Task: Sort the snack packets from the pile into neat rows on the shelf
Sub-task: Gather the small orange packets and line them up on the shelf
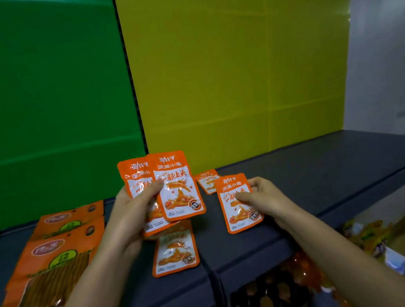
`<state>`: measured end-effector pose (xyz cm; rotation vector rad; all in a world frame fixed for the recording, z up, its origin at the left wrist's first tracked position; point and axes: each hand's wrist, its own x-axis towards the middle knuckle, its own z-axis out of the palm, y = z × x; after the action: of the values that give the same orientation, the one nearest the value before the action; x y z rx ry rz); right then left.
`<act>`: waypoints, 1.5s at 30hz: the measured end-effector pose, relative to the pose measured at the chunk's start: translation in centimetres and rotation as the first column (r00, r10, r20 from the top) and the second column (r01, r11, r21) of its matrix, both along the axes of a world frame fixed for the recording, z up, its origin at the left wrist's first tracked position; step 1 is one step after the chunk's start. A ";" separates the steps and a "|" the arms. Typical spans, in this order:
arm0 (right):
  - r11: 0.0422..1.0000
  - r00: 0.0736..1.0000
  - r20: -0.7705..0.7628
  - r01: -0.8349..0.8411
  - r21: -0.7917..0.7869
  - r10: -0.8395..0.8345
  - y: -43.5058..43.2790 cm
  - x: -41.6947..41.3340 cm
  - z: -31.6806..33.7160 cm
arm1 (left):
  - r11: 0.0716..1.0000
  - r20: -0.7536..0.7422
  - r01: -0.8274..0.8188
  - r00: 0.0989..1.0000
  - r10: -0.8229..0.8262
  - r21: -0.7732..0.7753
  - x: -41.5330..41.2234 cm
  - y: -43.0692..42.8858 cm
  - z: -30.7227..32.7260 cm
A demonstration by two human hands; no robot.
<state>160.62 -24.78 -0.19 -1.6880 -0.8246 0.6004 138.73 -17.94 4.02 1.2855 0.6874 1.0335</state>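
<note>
My left hand [136,212] holds two small orange-and-white snack packets [177,187] fanned upright above the dark grey shelf [320,176]. My right hand [262,197] grips one more small orange packet [237,209] by its right edge, low over the shelf near the front. Another small packet [175,251] lies flat on the shelf below my left hand. A further one [207,180] lies behind, partly hidden by the held packets.
Large orange snack bags [47,273] lie in overlapping rows on the shelf's left part. Green [37,100] and yellow [234,62] panels back the shelf. Below the front edge stand bottles [269,300] and loose packets on the floor [370,235].
</note>
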 end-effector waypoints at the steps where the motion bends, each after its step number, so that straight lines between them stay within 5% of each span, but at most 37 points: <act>1: 1.000 1.000 0.007 -0.016 -0.010 0.016 0.8 0.5 -0.2 | 1.000 -0.013 -0.007 1.000 0.007 -0.001 0.0 0.2 -0.1; 9: 0.990 0.971 0.209 -0.094 -0.102 0.114 4.1 3.4 -1.0 | 0.996 -0.115 -0.087 0.989 0.088 0.010 0.9 0.3 -0.7; 16: 0.965 0.822 0.534 -0.071 -0.252 0.200 4.5 5.0 -1.3 | 0.987 -0.136 -0.163 0.978 0.160 -0.011 3.2 -1.0 -0.7; 25: 0.978 0.756 0.634 -0.033 -0.207 0.160 4.9 6.1 -2.0 | 0.982 -0.167 -0.188 0.969 0.184 -0.009 7.1 -3.3 -0.6; 28: 0.981 0.848 0.512 -0.190 0.046 0.140 3.3 5.8 -0.9 | 0.978 -0.161 -0.207 0.966 0.203 -0.004 8.1 -4.5 -0.7; 30: 0.917 0.897 0.323 -0.366 0.156 0.303 1.9 5.2 0.2 | 0.978 -0.175 -0.210 0.963 0.207 0.001 8.6 -5.2 -1.1; 33: 0.847 0.852 0.246 -0.506 0.161 0.462 0.1 4.5 1.1 | 0.981 -0.184 -0.194 0.965 0.187 -0.020 9.2 -6.1 -1.6; 41: 0.814 0.851 -0.029 -0.490 0.311 0.524 -1.5 6.1 0.4 | 0.937 -0.139 -0.347 0.927 0.349 0.038 7.8 -7.0 -1.8; 45: 0.910 0.916 0.072 -0.401 0.108 0.395 -2.6 7.0 -1.4 | 0.914 -0.141 -0.404 0.904 0.404 0.027 5.7 -6.9 -1.5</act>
<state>167.60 -27.33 -1.54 -1.4347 -1.2327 0.7718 144.45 -24.84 2.53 1.2497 1.1000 1.2803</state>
